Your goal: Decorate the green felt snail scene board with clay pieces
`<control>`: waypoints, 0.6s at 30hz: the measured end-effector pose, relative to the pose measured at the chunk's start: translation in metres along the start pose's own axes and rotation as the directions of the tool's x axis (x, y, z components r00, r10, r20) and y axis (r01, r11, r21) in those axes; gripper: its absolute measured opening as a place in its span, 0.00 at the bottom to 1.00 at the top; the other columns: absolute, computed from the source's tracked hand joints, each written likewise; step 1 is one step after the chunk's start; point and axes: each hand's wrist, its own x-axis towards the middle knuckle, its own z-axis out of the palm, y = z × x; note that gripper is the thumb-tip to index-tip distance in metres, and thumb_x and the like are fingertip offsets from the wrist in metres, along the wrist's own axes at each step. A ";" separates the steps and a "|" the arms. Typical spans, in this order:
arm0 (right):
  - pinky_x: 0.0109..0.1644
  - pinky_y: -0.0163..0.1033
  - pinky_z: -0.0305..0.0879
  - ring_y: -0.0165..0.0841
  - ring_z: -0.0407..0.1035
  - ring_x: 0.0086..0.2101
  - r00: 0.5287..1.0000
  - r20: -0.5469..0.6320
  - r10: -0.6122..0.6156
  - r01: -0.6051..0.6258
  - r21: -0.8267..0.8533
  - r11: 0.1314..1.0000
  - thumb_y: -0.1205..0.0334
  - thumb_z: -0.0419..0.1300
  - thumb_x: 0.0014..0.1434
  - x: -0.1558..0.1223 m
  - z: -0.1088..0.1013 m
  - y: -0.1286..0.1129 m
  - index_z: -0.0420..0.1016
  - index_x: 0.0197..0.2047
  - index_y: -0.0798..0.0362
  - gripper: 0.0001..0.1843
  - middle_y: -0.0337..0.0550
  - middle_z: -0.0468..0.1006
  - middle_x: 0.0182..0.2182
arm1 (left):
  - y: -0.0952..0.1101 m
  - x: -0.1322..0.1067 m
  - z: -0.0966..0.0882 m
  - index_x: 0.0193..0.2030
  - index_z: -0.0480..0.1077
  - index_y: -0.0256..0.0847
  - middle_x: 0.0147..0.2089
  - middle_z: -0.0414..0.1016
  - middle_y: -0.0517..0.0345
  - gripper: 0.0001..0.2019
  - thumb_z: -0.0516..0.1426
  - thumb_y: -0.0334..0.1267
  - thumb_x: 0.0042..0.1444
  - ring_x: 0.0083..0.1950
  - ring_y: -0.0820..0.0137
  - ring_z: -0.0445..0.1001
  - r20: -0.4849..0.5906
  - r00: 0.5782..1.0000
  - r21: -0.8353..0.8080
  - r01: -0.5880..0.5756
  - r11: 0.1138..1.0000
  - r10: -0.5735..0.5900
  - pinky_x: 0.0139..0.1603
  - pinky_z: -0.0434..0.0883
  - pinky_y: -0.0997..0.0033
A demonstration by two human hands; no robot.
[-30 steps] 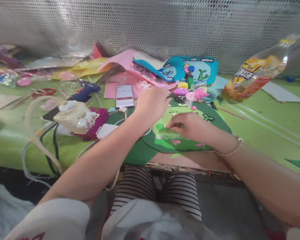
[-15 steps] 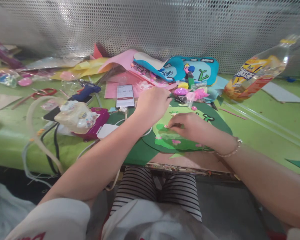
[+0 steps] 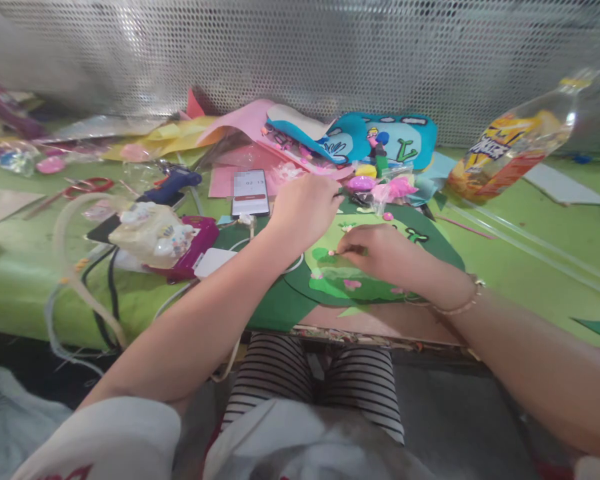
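Observation:
My right hand (image 3: pixel 377 250) is closed in a pinch low over a green layered craft board (image 3: pixel 380 293), its fingertips at a small pale-pink ball (image 3: pixel 331 253) beside a darker green patch. My left hand (image 3: pixel 307 207) hovers at the board's far left edge with its fingers curled under. What those fingers hold, if anything, is hidden. Pink flower shapes (image 3: pixel 351 285) and a dark green sprout shape (image 3: pixel 417 235) decorate the board. Just beyond it lies a pink bead-like ball (image 3: pixel 389 217), near bags of pink clay-like lumps (image 3: pixel 401 188).
To the left are a phone (image 3: pixel 250 193) on a cable, a blue glue gun (image 3: pixel 173 185), red-handled scissors (image 3: pixel 87 187) and a purple-based device (image 3: pixel 200 243) with a hose. A plastic bottle (image 3: pixel 515 147) leans at right, near clear sticks (image 3: pixel 530 243). Blue craft pieces (image 3: pixel 420 143) rest behind.
My right fingertips have shifted very slightly to the right, showing more of the small pink ball. My left hand stays where it was.

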 end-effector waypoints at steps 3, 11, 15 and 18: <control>0.35 0.33 0.64 0.30 0.72 0.30 1.000 0.016 0.000 0.000 0.007 1.000 0.72 0.56 0.54 0.000 0.000 -0.001 0.78 0.31 0.55 0.09 0.42 0.80 0.30 | -0.001 0.000 0.001 0.36 0.74 0.42 0.33 0.75 0.52 0.14 0.48 0.41 0.58 0.36 0.66 0.70 -0.007 1.000 0.002 0.005 1.000 -0.005 0.34 0.61 0.69; 0.38 0.34 0.65 0.31 0.73 0.32 0.999 0.040 0.003 -0.003 0.008 1.000 0.72 0.56 0.54 0.001 -0.002 -0.006 0.78 0.32 0.54 0.09 0.43 0.80 0.32 | -0.001 0.000 0.000 0.34 0.73 0.41 0.32 0.74 0.52 0.13 0.48 0.40 0.58 0.36 0.66 0.70 -0.016 1.000 0.002 -0.011 1.000 0.011 0.33 0.60 0.70; 0.37 0.34 0.65 0.30 0.73 0.31 1.000 0.017 0.011 -0.011 -0.006 1.000 0.73 0.56 0.54 0.001 -0.001 -0.005 0.78 0.31 0.54 0.09 0.42 0.80 0.31 | -0.002 0.000 0.000 0.34 0.73 0.41 0.33 0.75 0.52 0.13 0.48 0.40 0.58 0.36 0.67 0.70 -0.022 1.000 0.008 -0.017 1.000 0.018 0.33 0.61 0.70; 0.36 0.34 0.65 0.30 0.72 0.30 1.000 0.009 0.018 -0.018 -0.014 1.000 0.72 0.56 0.54 0.001 0.000 -0.004 0.79 0.31 0.54 0.10 0.42 0.80 0.31 | -0.002 0.000 0.000 0.34 0.73 0.41 0.33 0.75 0.52 0.13 0.48 0.41 0.59 0.36 0.66 0.70 -0.012 1.000 0.003 -0.012 1.000 0.012 0.33 0.61 0.69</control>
